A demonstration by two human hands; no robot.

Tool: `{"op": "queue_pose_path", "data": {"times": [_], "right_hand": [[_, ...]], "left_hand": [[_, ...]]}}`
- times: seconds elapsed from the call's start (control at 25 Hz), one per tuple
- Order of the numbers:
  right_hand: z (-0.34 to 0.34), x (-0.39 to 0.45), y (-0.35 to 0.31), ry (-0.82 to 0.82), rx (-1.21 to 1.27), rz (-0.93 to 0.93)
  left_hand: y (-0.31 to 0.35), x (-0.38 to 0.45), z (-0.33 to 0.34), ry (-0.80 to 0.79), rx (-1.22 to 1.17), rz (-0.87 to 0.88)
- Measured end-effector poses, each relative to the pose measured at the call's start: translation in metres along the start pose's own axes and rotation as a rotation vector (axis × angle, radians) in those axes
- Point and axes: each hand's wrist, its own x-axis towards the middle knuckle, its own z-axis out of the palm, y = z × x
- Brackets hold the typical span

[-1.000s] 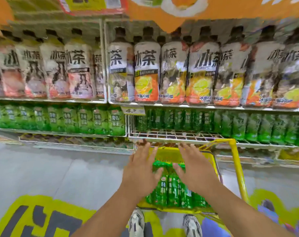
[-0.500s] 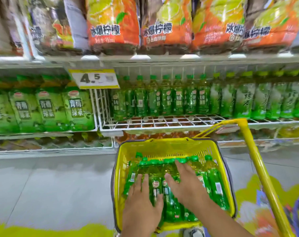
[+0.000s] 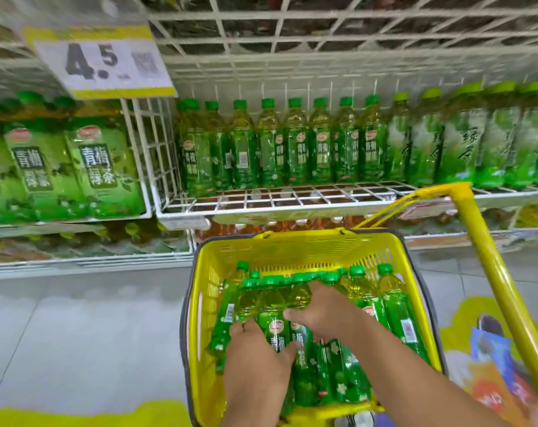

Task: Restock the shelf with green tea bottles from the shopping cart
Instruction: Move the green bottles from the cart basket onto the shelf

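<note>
Early stage of restocking: both hands reach into the yellow cart basket (image 3: pixel 292 251). Left hand (image 3: pixel 258 349) and right hand (image 3: pixel 320 309) curl their fingers over green tea bottles (image 3: pixel 277 306) lying there; none lifted. The wire shelf (image 3: pixel 292 200) front row stands unfilled.

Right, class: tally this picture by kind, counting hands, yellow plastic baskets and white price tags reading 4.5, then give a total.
Hands: 2 (left hand, right hand)
Yellow plastic basket: 1
White price tag: 1
Total: 4
</note>
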Motion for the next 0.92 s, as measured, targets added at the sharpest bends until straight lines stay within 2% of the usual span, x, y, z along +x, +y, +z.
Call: {"op": "queue_pose_path", "data": {"times": [0.12, 0.4, 0.56, 0.68, 0.76, 0.92], "right_hand": [[-0.004, -0.005, 0.000, 0.003, 0.032, 0.008], [0.024, -0.050, 0.004, 0.263, 0.175, -0.081], [0.044, -0.061, 0.013, 0.250, 0.459, -0.081], [0.036, -0.057, 0.010, 0.190, 0.547, -0.006], [0.030, -0.056, 0.002, 0.173, 0.590, 0.010], [0.016, -0.055, -0.025, 0.364, 0.688, 0.002]], "left_hand": [[0.001, 0.006, -0.004, -0.016, -0.041, -0.047], [-0.012, -0.004, -0.016, -0.029, -0.274, -0.017], [-0.019, -0.001, -0.026, -0.101, -0.353, 0.013], [-0.019, 0.013, -0.048, -0.208, -0.435, 0.075], [-0.015, 0.023, -0.063, -0.169, -0.444, 0.122], [-0.006, 0.038, -0.090, 0.003, -0.387, 0.161]]}}
